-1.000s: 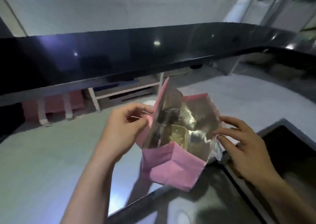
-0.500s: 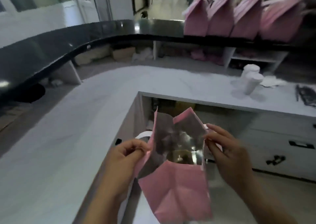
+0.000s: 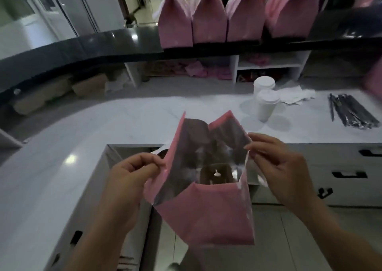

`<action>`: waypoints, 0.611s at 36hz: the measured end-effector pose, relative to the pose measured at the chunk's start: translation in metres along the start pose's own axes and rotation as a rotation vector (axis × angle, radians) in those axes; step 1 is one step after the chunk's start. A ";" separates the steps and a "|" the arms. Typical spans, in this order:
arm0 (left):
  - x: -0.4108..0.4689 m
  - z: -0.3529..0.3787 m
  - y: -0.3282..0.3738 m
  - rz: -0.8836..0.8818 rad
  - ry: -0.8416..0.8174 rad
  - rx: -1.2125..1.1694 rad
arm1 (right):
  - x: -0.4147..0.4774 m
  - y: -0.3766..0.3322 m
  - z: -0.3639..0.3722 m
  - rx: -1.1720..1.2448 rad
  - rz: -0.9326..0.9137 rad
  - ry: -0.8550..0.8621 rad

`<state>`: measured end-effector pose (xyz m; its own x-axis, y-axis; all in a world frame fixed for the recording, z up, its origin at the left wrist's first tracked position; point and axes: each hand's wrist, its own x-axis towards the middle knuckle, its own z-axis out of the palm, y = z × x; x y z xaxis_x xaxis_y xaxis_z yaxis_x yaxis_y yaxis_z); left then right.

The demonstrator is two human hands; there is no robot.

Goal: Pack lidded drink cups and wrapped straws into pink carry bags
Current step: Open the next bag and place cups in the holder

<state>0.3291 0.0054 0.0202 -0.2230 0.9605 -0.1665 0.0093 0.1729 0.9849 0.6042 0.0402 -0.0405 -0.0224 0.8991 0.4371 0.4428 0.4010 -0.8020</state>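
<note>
Fingers [image 3: 154, 164] of the left hand [image 3: 128, 179] and right hand [image 3: 281, 167] pinch opposite rims of the pink bag [image 3: 206, 215], mouth held open upward (a dark insert [image 3: 216, 174] lies at its bottom, no cup), while two lidded cups [image 3: 266, 105] stand upright ahead on the white counter [image 3: 144, 122], nearer the right hand, wrapped straws [image 3: 351, 113] further right.

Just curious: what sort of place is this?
Probably a drink shop's takeaway counter: two white lidded paper cups, a bundle of dark wrapped straws, and a row of pink paper carry bags on the dark ledge.
</note>
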 end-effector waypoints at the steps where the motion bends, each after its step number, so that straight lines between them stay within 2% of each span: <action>1: 0.015 0.004 0.005 0.022 0.000 0.004 | 0.015 0.004 -0.001 -0.007 -0.011 0.009; 7: 0.119 0.030 0.027 0.115 -0.061 0.002 | 0.109 0.034 0.007 -0.051 -0.003 0.061; 16: 0.282 0.055 0.056 0.116 -0.153 -0.070 | 0.264 0.073 0.039 -0.349 0.021 0.031; 22: 0.359 0.072 0.054 0.093 -0.250 -0.055 | 0.315 0.105 0.053 -0.452 0.166 0.022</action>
<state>0.3192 0.3756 0.0103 0.0237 0.9969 -0.0750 -0.0359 0.0758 0.9965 0.5963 0.3750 -0.0086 0.0986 0.9385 0.3309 0.7841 0.1315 -0.6066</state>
